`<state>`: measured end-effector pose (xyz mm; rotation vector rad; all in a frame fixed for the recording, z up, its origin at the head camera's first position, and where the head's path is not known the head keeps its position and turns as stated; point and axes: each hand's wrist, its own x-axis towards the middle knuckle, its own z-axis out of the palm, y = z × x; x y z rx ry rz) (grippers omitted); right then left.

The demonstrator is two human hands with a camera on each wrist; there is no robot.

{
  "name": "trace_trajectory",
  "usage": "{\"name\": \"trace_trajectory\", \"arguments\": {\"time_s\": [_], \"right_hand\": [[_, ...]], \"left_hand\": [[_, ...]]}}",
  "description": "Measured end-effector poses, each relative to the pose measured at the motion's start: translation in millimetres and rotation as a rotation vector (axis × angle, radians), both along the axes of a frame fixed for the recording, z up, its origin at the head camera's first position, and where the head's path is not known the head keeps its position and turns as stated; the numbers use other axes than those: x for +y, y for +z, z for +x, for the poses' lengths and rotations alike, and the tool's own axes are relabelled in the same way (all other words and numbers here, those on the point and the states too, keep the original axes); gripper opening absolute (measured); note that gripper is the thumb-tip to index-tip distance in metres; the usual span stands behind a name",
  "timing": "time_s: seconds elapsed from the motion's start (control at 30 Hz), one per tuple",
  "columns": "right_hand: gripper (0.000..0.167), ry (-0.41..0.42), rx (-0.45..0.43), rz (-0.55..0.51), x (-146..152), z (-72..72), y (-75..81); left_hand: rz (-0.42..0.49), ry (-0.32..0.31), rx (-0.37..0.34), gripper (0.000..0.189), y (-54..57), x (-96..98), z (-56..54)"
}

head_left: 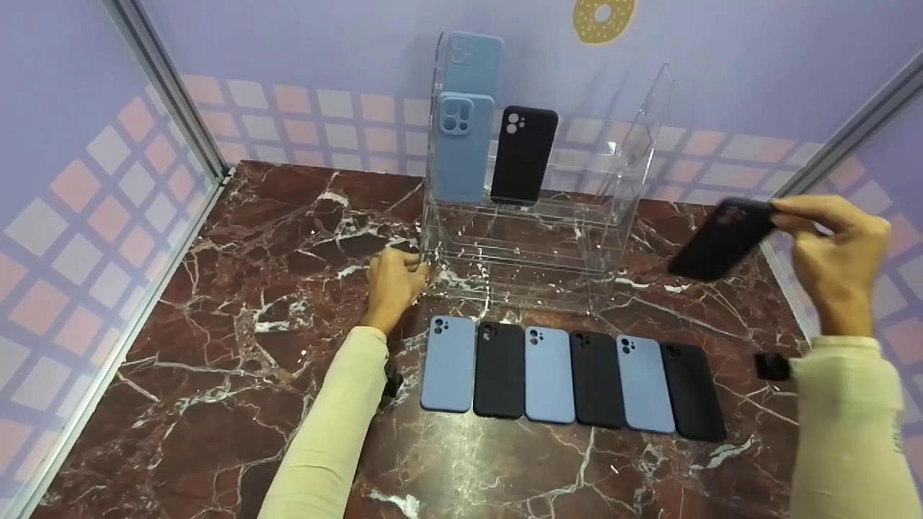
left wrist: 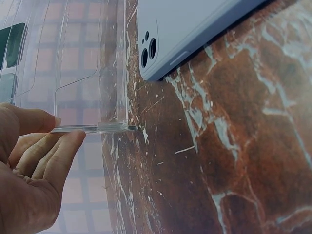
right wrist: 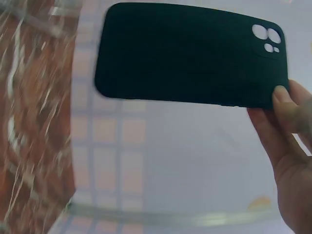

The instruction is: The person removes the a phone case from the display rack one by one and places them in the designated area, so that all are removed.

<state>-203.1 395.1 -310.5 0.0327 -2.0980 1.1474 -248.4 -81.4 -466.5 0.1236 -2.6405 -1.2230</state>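
My right hand (head_left: 840,241) pinches a black phone case (head_left: 721,241) by one corner near its camera holes, in the air to the right of a clear acrylic display stand (head_left: 638,158). In the right wrist view the thumb lies on the flat back of the black case (right wrist: 190,53). With thumb and fingers, my left hand (head_left: 395,281) pinches the stand's left side panel near its front; the left wrist view shows the panel edge (left wrist: 90,128) between them. On the stand are two light blue cases (head_left: 465,158) and one black case (head_left: 525,155).
Several phone cases, alternating blue (head_left: 448,364) and black (head_left: 499,371), lie in a row on the marbled tabletop (head_left: 238,346) before the stand. Purple walls (head_left: 303,50) with printed tiles enclose the table at the back and sides.
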Motion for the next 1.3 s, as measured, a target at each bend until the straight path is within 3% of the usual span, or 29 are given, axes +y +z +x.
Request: {"name": "trace_trajectory", "arguments": {"time_s": [0.17, 0.3, 0.57, 0.9, 1.2, 1.3], "right_hand": [[0.030, -0.089, -0.198, 0.166, 37, 9.3, -16.7], [0.025, -0.119, -0.361, 0.299, 62, 15.8, -32.4], [0.023, -0.004, -0.656, 0.390, 98, 26.2, -62.3], [0.019, 0.074, -0.711, 0.465, 115, 33.8, -94.6], [0.020, 0.174, -0.826, 0.410, 120, 35.0, -115.9], [0.019, 0.174, -0.843, 0.428, 119, 33.2, -121.6]], "left_hand": [[0.006, -0.002, 0.014, 0.020, 0.1, -2.3, 0.8], [0.003, 0.011, 0.023, 0.019, 0.1, -3.4, 1.1], [0.009, -0.001, 0.014, 0.019, 0.5, -3.5, -0.5], [0.002, -0.004, 0.027, 0.017, -0.7, -0.8, -1.3], [0.015, -0.004, 0.008, 0.021, -0.8, 0.7, -0.1], [0.021, 0.001, 0.008, 0.020, -0.5, 0.9, 0.0]]}}
